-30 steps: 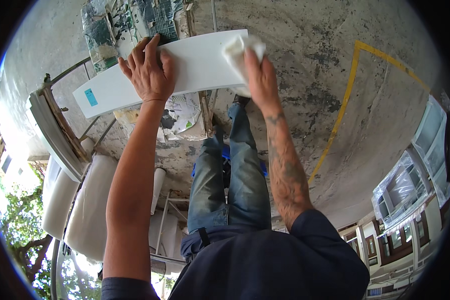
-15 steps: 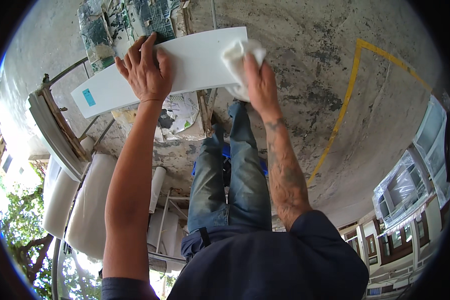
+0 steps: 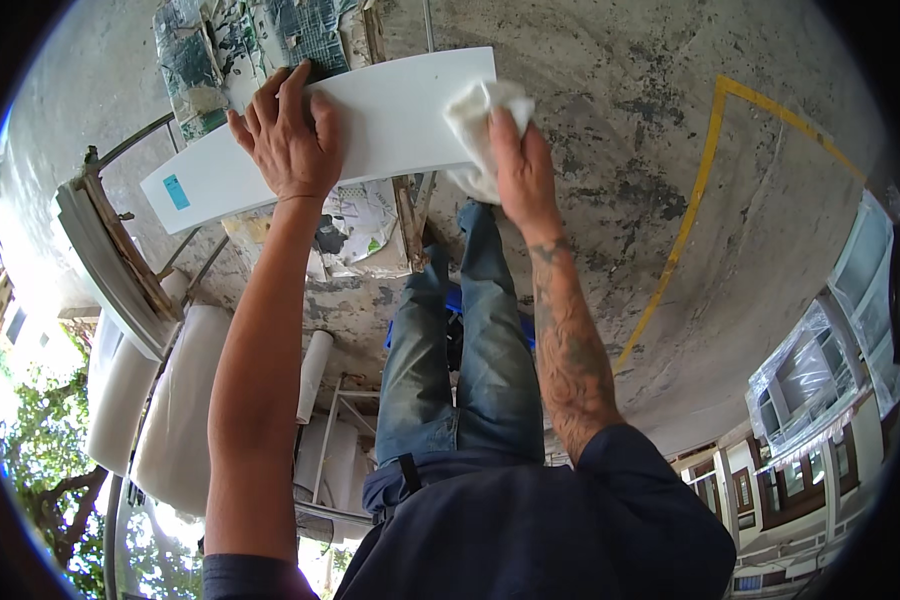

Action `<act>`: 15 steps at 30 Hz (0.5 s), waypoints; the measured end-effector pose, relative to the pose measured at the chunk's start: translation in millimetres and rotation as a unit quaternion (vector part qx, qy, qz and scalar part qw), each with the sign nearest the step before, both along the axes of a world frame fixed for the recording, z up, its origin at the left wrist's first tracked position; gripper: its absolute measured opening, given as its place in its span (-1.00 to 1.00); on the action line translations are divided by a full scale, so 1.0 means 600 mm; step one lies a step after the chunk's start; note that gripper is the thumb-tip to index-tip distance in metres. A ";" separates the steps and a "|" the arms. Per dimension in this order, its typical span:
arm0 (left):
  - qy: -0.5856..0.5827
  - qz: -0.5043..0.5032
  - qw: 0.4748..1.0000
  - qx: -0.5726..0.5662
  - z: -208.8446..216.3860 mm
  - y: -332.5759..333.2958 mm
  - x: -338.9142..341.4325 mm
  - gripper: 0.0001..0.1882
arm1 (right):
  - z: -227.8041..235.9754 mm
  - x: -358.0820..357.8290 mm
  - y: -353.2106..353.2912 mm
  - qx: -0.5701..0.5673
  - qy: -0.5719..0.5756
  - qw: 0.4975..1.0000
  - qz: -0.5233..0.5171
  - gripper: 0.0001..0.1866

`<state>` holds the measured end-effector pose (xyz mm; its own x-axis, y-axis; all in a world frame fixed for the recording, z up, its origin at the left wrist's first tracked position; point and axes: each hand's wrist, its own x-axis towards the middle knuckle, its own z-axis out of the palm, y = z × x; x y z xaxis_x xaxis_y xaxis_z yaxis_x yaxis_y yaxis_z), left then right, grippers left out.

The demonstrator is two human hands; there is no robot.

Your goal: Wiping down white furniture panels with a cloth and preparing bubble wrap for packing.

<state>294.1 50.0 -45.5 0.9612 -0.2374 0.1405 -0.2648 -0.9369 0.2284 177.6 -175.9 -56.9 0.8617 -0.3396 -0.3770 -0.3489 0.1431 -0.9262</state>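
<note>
A long white panel [image 3: 400, 120] lies across a support in front of me, with a small blue label [image 3: 176, 192] near its left end. My left hand [image 3: 295, 140] rests on the panel left of its middle, fingers spread and their tips reaching its far edge. At the panel's right end, my right hand [image 3: 526, 180] is closed on a white cloth [image 3: 475, 125]. The cloth is bunched over the panel's right edge, and part of it hangs toward me below the near edge. The right hand's fingers are partly hidden behind the cloth.
The support has a worn, patched covering [image 3: 195, 70] and a wooden edge [image 3: 406, 225]. At left stand stacked pale strips [image 3: 110, 275] on a rack and large white rolls [image 3: 175, 410]. Plastic-wrapped frames [image 3: 810, 370] stand at right, beyond a yellow floor line [image 3: 705, 190].
The panel's right end sits slightly farther from me. Both hands have shifted only a little; the right one keeps the cloth at the panel's right end.
</note>
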 end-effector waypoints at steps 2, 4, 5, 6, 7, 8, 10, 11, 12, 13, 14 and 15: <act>-0.001 -0.001 1.000 -0.015 -0.005 -0.009 -0.002 -0.57 | -0.006 0.061 -0.033 0.025 0.006 0.999 0.030 -0.47; 0.000 -0.004 1.000 -0.014 -0.007 -0.010 0.000 -0.57 | -0.014 0.106 -0.049 -0.020 0.002 0.997 0.070 -0.44; -0.002 -0.005 1.000 -0.014 -0.007 -0.010 0.000 -0.57 | -0.013 0.101 -0.043 -0.019 0.003 0.997 0.069 -0.44; -0.001 -0.006 1.000 -0.014 -0.007 -0.010 -0.002 -0.57 | -0.009 0.091 -0.033 -0.018 -0.007 0.999 0.044 -0.44; -0.002 -0.006 1.000 -0.015 -0.005 -0.007 -0.002 -0.57 | -0.005 0.080 -0.026 -0.016 -0.020 0.999 0.019 -0.44; -0.003 -0.005 1.000 -0.013 -0.003 -0.001 -0.001 -0.57 | -0.001 0.055 -0.015 -0.014 -0.022 0.999 0.019 -0.44; -0.007 -0.003 1.000 -0.008 -0.003 0.002 -0.001 -0.58 | 0.004 -0.010 0.008 -0.018 0.010 1.000 -0.010 -0.46; -0.006 -0.002 1.000 -0.008 -0.005 -0.002 -0.003 -0.58 | 0.004 -0.029 0.008 -0.020 0.011 1.000 -0.010 -0.46; -0.006 -0.002 1.000 -0.009 -0.006 -0.005 -0.001 -0.58 | 0.003 -0.046 0.008 -0.024 0.013 0.999 -0.017 -0.47; -0.009 -0.003 1.000 -0.008 -0.007 -0.004 0.001 -0.58 | 0.010 -0.050 0.011 -0.026 0.018 0.999 -0.024 -0.48; -0.012 -0.005 1.000 -0.007 -0.006 -0.001 0.001 -0.58 | 0.009 -0.042 0.010 -0.024 0.019 0.999 -0.023 -0.48; -0.011 -0.005 1.000 -0.004 -0.003 0.003 -0.002 -0.58 | -0.001 -0.024 0.004 -0.009 0.014 1.000 -0.002 -0.48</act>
